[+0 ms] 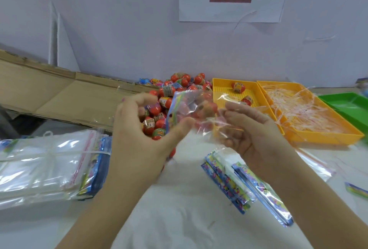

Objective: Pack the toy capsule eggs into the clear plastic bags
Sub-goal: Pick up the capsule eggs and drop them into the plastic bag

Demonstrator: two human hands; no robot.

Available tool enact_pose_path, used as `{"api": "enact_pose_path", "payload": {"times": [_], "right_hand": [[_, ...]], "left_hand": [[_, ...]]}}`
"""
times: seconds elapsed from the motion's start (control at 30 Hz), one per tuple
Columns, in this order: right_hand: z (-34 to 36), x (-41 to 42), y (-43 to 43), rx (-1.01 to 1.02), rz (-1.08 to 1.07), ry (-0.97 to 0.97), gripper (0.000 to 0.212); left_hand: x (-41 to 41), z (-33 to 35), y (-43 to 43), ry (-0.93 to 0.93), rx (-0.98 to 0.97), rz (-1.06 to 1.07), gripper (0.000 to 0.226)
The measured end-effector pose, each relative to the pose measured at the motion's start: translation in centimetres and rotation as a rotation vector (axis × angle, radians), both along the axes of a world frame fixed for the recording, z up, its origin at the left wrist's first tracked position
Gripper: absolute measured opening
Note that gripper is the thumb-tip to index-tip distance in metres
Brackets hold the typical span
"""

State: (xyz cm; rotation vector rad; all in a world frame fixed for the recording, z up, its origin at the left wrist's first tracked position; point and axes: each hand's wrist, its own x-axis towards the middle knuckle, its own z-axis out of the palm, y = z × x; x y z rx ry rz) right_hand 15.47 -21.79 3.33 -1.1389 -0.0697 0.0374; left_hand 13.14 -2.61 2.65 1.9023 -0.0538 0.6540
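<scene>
Close by on the cloth lie a few spare bags, with a tied stack of more at the left, so plenty of packing looks left to do. Above them, between both hands, one bag is held in the air with several eggs blurred inside. I judge it filled but not yet sealed. The right hand pinches its loose clear end. The left hand is curled with its thumb against the bag, though blur hides whether it truly grips. Behind, a big pile of eggs waits unpacked, two more sit in a yellow tray, and a second tray holds pale strips. No finished bag is set down in view.
</scene>
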Motion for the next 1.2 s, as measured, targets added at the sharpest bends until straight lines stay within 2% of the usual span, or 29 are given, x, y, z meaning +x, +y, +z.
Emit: {"api": "enact_pose_path", "payload": {"times": [0.07,0.13,0.2,0.23,0.3,0.37,0.43,0.53,0.6,0.7,0.8,0.87,0.9,0.97,1.1,1.2], "right_hand": [[-0.1,0.0,0.3,0.114,-0.077,0.020,0.019],[-0.3,-0.3,0.9,0.167,-0.113,0.001,0.023],[-0.5,-0.7,1.5,0.183,-0.082,-0.033,0.018],[-0.8,-0.8,1.8,0.178,-0.054,-0.052,0.017],[-1.2,-1.0,2.4,0.161,-0.002,-0.084,0.016],[-1.5,-1.5,3.0,0.101,0.061,-0.113,0.017],[-1.5,-1.8,3.3,0.012,0.135,-0.119,0.022],[-0.6,-1.7,3.2,-0.150,0.170,-0.066,0.027],[0.3,-1.7,2.8,-0.163,0.183,-0.006,0.027],[1.2,-1.3,2.2,-0.171,0.242,0.053,0.052],[1.1,-1.4,2.2,-0.417,0.333,0.115,0.026],[0.6,-1.1,2.4,-0.547,0.283,0.028,0.032],[0.3,-1.0,2.4,-0.549,0.226,-0.019,0.038],[-0.2,-1.6,2.0,-0.509,0.191,-0.083,0.036],[-0.5,-1.4,2.1,-0.446,0.210,-0.152,0.027],[-0.4,-1.7,2.3,-0.504,0.241,-0.192,0.023]], "left_hand": [[0.5,-0.1,0.3,0.176,-0.195,-0.038,0.065],[0.7,-0.2,0.3,0.403,-0.301,-0.192,0.071],[0.5,-0.3,-0.3,0.575,-0.350,-0.370,0.060],[0.5,-0.5,-0.7,0.589,-0.422,-0.434,0.048],[1.1,-0.7,-1.4,0.548,-0.703,-0.481,0.030],[1.6,-1.0,-1.2,0.441,-0.951,-0.478,0.030],[1.6,-1.0,-0.8,0.356,-1.052,-0.468,0.030],[1.4,-0.7,-0.5,0.304,-1.064,-0.415,0.031],[1.2,-0.5,-0.4,0.295,-1.015,-0.411,0.034],[1.2,-0.4,-0.3,0.324,-0.928,-0.397,0.053],[1.2,-0.4,-0.2,0.376,-0.793,-0.405,0.061],[1.0,-0.4,-0.2,0.410,-0.702,-0.424,0.067],[1.0,-0.4,-0.1,0.425,-0.667,-0.432,0.068],[0.9,-0.4,0.0,0.429,-0.639,-0.479,0.068],[0.4,-0.1,-0.4,0.454,-0.760,-0.647,0.057],[0.4,0.0,-0.3,0.483,-0.720,-0.593,0.039]]}}
